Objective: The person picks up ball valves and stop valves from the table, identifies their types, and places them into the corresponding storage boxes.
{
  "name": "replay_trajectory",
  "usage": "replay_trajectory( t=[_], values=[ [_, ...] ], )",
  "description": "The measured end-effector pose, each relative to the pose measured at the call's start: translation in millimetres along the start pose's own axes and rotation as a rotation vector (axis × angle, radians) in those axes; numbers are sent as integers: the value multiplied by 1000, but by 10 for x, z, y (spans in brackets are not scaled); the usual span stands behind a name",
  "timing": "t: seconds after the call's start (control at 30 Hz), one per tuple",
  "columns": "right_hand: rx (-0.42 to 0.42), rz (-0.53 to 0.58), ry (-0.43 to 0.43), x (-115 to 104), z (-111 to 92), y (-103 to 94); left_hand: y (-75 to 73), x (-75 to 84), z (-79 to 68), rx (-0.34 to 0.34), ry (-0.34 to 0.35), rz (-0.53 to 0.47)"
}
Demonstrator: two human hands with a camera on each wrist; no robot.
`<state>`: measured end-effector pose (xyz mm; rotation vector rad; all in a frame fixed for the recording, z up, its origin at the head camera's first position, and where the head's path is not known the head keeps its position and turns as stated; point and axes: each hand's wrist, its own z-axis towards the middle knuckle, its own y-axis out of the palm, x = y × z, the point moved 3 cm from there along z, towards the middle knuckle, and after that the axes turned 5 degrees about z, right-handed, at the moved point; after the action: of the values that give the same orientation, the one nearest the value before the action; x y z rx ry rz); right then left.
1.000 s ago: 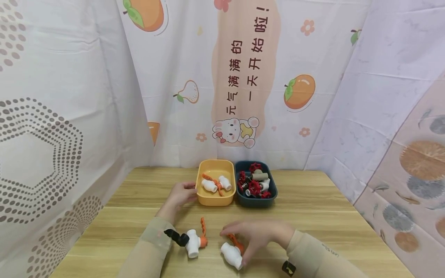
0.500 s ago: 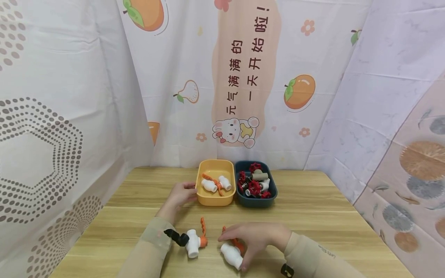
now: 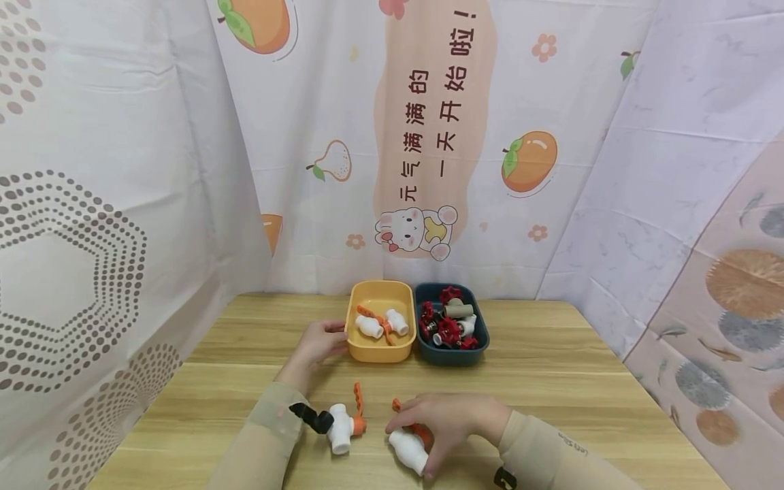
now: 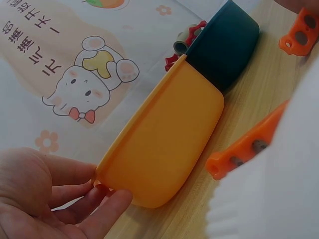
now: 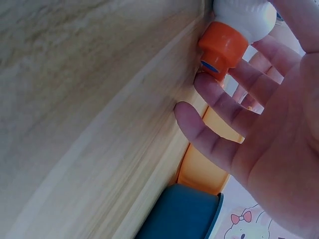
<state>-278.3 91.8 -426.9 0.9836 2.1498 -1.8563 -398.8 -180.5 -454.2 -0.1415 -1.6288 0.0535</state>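
In the head view my right hand (image 3: pixel 456 418) grips a white ball valve (image 3: pixel 409 450) with an orange lever, thumb at its near end and forefinger at its far end. The right wrist view shows the orange hub (image 5: pixel 222 47) close to the fingers, with the ring and little fingers extended near the tabletop. My left hand (image 3: pixel 320 344) touches the left side of the yellow bin (image 3: pixel 381 355), fingertips at its rim and wall in the left wrist view. Two similar ball valves (image 3: pixel 369 327) lie inside that bin. Another ball valve (image 3: pixel 339 430) stands on the table beside the left sleeve.
Against the yellow bin's right side sits a dark blue bin (image 3: pixel 452 356) holding several red-handled valves (image 3: pixel 450 331) and a greyish pipe piece (image 3: pixel 457 311). A printed curtain (image 3: pixel 343 224) hangs behind the wooden table (image 3: pixel 539 381).
The right hand has settled closer around the ball valve, its forefinger coming down to the white body. The left hand stays at the yellow bin.
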Motion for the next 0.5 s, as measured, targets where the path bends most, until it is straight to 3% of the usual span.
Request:
replay_trajectory(
  t=[0.27,0.5],
  values=[
    [17,41,-15,12,12,-17,3,-6,-1,4,4,-2],
    [21,77,25,69,0,-38,4,-2,0,5,-2,-5]
  ],
)
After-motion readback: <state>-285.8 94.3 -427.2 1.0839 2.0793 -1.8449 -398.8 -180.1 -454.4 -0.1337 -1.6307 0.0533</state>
